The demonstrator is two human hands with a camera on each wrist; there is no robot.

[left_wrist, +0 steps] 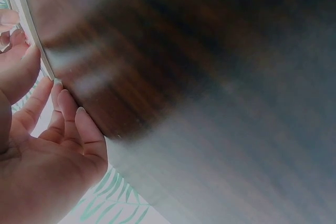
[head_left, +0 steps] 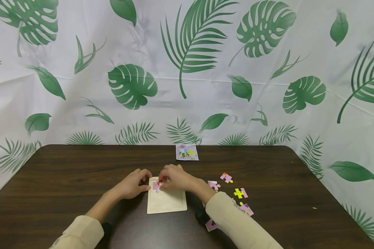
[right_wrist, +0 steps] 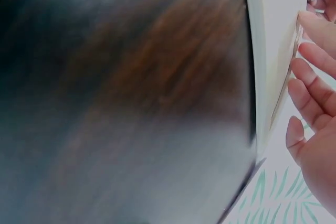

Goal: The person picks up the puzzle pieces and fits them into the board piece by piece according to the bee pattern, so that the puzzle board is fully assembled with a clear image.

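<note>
A pale wooden puzzle tray (head_left: 166,203) lies on the table in front of me. One pink puzzle piece (head_left: 155,185) sits in its upper left corner. My left hand (head_left: 131,183) rests at the tray's left side, fingertips and thumb touching the rim. In the left wrist view its fingers (left_wrist: 68,108) reach the frame's edge, loosely bent. Over the top of the tray, my right hand (head_left: 176,178) pinches a puzzle piece with red on it (head_left: 159,182), mostly hidden by the fingers. The right wrist view shows those fingers (right_wrist: 310,80) gathered above the pale board.
Several loose puzzle pieces (head_left: 238,193) lie to the right, some partly behind my right forearm. A picture card with a bee (head_left: 187,152) is at the table's far edge. A leaf-print curtain (head_left: 205,103) hangs behind the dark wooden table (head_left: 90,162).
</note>
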